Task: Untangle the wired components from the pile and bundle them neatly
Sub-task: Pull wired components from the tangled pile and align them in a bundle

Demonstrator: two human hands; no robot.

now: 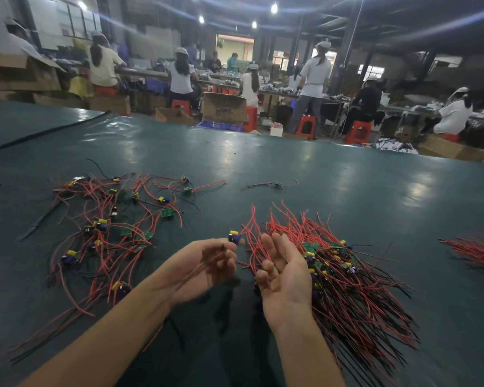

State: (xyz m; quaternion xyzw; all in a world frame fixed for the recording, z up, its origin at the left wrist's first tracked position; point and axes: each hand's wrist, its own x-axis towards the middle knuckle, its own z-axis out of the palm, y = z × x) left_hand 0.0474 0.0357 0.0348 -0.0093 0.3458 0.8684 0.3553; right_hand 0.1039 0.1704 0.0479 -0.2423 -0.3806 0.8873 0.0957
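Note:
A tangled pile [106, 222] of small green boards with red and black wires spreads over the left of the dark green table [319, 174]. My left hand [207, 263] holds one wired component [234, 236] at its fingertips, its red wires blurred across the palm. My right hand [284, 275] is palm-up with fingers relaxed, beside a straightened bundle [344, 272] of components with wires lying parallel. The bundle lies on the table right of both hands.
One lone wired component [277, 184] lies farther back in the middle. Another sheaf of red wires [478, 254] sits at the right edge. Beyond the table's far edge, several workers sit on red stools [358, 131] among cardboard boxes [224, 107].

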